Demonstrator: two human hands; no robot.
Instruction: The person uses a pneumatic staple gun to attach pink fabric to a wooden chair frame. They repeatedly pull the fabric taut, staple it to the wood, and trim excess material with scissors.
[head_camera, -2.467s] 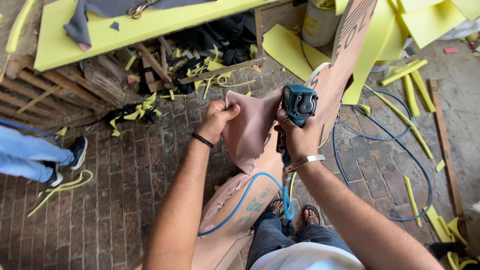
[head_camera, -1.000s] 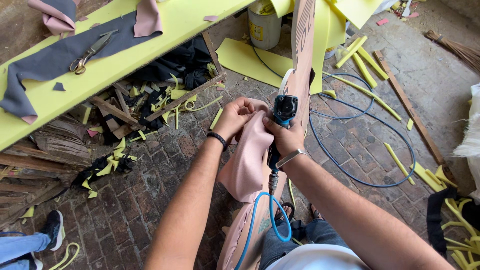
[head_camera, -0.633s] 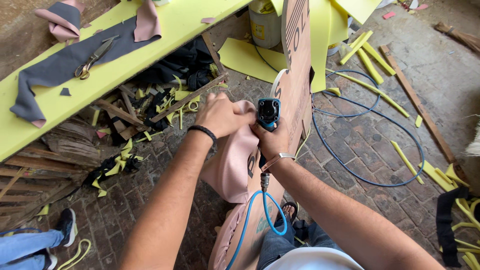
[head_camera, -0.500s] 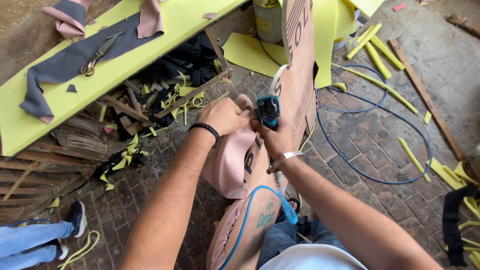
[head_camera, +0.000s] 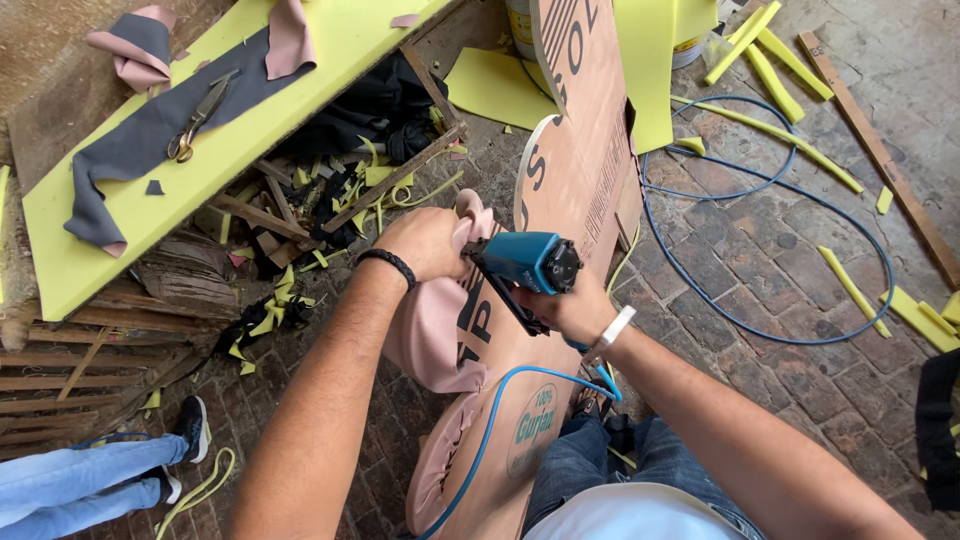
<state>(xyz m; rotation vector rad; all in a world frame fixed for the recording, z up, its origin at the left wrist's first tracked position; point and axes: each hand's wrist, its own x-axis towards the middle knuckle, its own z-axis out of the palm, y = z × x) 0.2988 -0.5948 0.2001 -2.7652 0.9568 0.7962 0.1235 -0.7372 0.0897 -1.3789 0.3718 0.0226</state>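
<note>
My right hand (head_camera: 570, 308) grips a teal pneumatic staple gun (head_camera: 525, 265) with its nose against a long brown plywood panel (head_camera: 575, 170) that leans away from me. My left hand (head_camera: 425, 242) pinches pink fabric (head_camera: 435, 320) and holds it pulled over the panel's left edge, right beside the gun's nose. The fabric hangs in a loose fold below my left wrist. A blue air hose (head_camera: 490, 420) runs from the gun down past my knees.
A yellow foam-topped table (head_camera: 210, 150) at upper left carries grey fabric (head_camera: 140, 140) and scissors (head_camera: 195, 120). Wood scraps and yellow foam offcuts (head_camera: 300, 200) lie under it. Blue hose coils (head_camera: 760, 250) on the brick floor at right. Another person's legs (head_camera: 90, 480) are at lower left.
The panel and my hands have shifted in view as my head moved. My left hand stays on the pink fabric, and the staple gun sits lower against the panel edge, close to that hand.
</note>
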